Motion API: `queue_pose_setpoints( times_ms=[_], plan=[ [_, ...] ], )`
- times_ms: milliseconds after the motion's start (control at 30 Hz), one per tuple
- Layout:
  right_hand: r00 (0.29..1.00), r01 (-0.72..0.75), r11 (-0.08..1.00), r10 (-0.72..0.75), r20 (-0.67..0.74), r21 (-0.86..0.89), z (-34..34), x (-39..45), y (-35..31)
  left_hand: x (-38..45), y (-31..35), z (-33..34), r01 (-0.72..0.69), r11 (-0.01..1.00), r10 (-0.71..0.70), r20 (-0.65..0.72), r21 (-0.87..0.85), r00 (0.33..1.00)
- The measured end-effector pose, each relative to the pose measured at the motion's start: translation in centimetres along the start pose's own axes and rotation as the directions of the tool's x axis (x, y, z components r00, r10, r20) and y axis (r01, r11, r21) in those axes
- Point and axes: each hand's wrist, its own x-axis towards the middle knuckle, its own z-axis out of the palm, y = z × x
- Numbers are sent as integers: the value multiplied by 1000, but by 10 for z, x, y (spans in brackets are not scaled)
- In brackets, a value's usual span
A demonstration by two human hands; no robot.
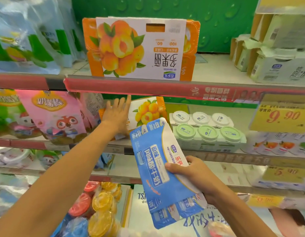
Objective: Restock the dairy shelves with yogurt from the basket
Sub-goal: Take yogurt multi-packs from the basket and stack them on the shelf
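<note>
Gripping the blue yogurt multipack (157, 170) near its lower half, the right hand (194, 173) is seen with thumb curled over the printed sleeve and the other fingers wrapped beneath, so the pack is carried clear of any shelf. Its long axis is tilted, running from the lower right, near the body, up and away to the left, and its far end is aimed at the middle shelf (216, 153), where it overlaps the peach yogurt pack (146, 112) in the view.

Straight, spread fingers are shown by the left hand (116, 113), which is laid flat against the left part of that peach pack, under the red price rail (131, 87); nothing is clasped by it. Whether the pack is being pushed or only steadied cannot be told.

The coming move is judged to turn on one relation: the opening for the blue pack lies ahead of and above its leading end, between the peach pack on the left and the green-lidded yogurt cups (208, 132) on the right. The left hand is already at the shelf and nearer that slot; the right hand is held lower and closer to the body. The pack would probably have to be levelled and turned before being slid in, and the cups beside the gap could be knocked.
</note>
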Motion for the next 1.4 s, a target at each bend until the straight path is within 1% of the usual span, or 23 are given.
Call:
queue_pose_setpoints(
  times_ms=[133, 200, 333, 467, 600, 667, 767, 867, 933, 967, 1000, 1067, 1100, 1133, 1167, 1200, 1233, 1300, 1400],
  plan=[
    [1000, -6, 1000, 6, 8, 14, -2, -1, 6, 16, -5, -8, -2, 996, 19, 189, -87, 982],
    [1000, -18, 999, 18, 20, 32, -3, 0, 8, 20, -8, -7, -16, 994, 40, 220, -109, 975],
    [998, -38, 998, 36, 53, 53, -4, 3, 11, 28, -19, 3, -33, 983, 73, 216, -183, 974],
    [998, -43, 998, 41, 48, 55, -5, 6, 8, 43, -33, 4, -129, 950, 206, 262, -284, 943],
    [999, -44, 999, 44, 22, 31, -6, 8, 3, 48, -37, 9, -174, 925, 272, 270, -336, 924],
    [999, -47, 999, 46, 18, 19, -5, 9, 0, 50, -35, 9, -211, 905, 315, 248, -369, 916],
    [999, -38, 999, 38, 14, -9, -3, 13, -3, 54, -28, 10, -261, 898, 337, 174, -354, 925],
    [1000, -15, 999, 16, 20, -38, 1, 15, -11, 48, -23, 29, -246, 924, 275, 65, -292, 959],
    [999, 4, 997, -1, 33, -73, 5, 17, -20, 35, -22, 44, -166, 942, 167, -22, -292, 986],
    [999, 10, 996, -7, 41, -90, 7, 18, -25, 25, -21, 48, -122, 935, 107, -64, -333, 992],
    [999, 18, 994, -12, 48, -108, 9, 21, -31, 17, -21, 54, -84, 912, 46, -104, -402, 994],
    [998, 30, 989, -21, 65, -144, 16, 26, -44, -4, -20, 61, -25, 821, -114, -206, -571, 972],
    [997, 44, 985, -32, 73, -168, 20, 30, -51, -17, -21, 64, 29, 771, -220, -223, -637, 950],
    [995, 66, 977, -50, 80, -202, 24, 33, -59, -31, -22, 68, 94, 724, -315, -206, -684, 927],
    [994, 91, 966, -73, 84, -243, 28, 37, -67, -47, -22, 73, 146, 698, -367, -175, -701, 914],
    [991, 116, 952, -95, 90, -283, 31, 41, -75, -61, -23, 78, 171, 701, -381, -161, -692, 910],
    [989, 136, 939, -111, 96, -317, 35, 46, -83, -75, -24, 84, 172, 726, -368, -166, -666, 915],
    [984, 173, 909, -141, 111, -379, 44, 57, -99, -98, -25, 94, 139, 770, -320, -189, -623, 928],
    [968, 249, 823, -200, 148, -510, 56, 78, -122, -114, -28, 111, 102, 784, -285, -209, -612, 935]
  ],
)
